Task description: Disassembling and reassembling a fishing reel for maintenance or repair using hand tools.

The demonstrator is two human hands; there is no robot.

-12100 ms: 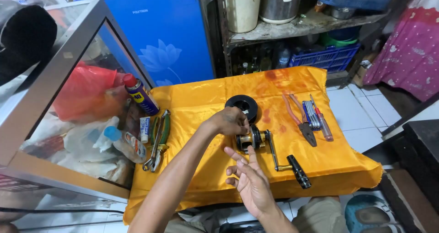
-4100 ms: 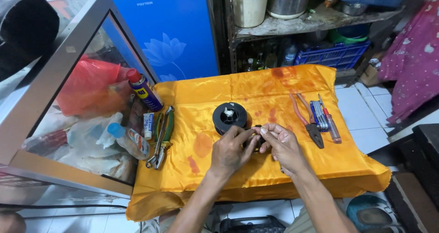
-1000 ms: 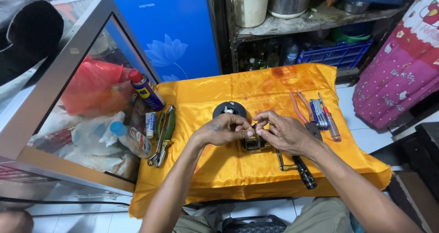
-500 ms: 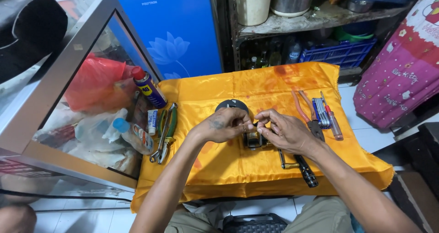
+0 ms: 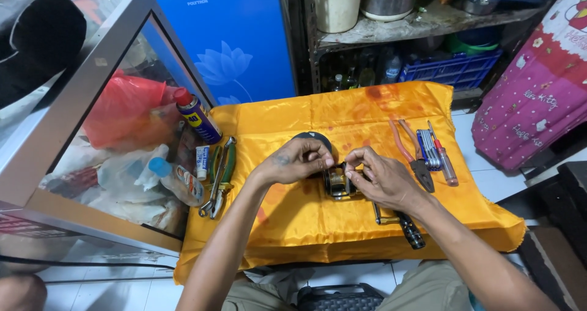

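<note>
While both hands meet over the middle of the yellow cloth (image 5: 367,112), the left hand (image 5: 298,162) curls its fingers onto the near side of the small fishing reel (image 5: 338,182), steadying it, and the right hand (image 5: 380,178) pinches its fingertips at the reel's top, seemingly on a small part too tiny to make out. Just right of that pinch lie pliers (image 5: 414,158) and screwdrivers (image 5: 441,158), within easy reach; a black crank handle (image 5: 408,227) rests below the right wrist, and a spray can (image 5: 194,114) stands well left.
</note>
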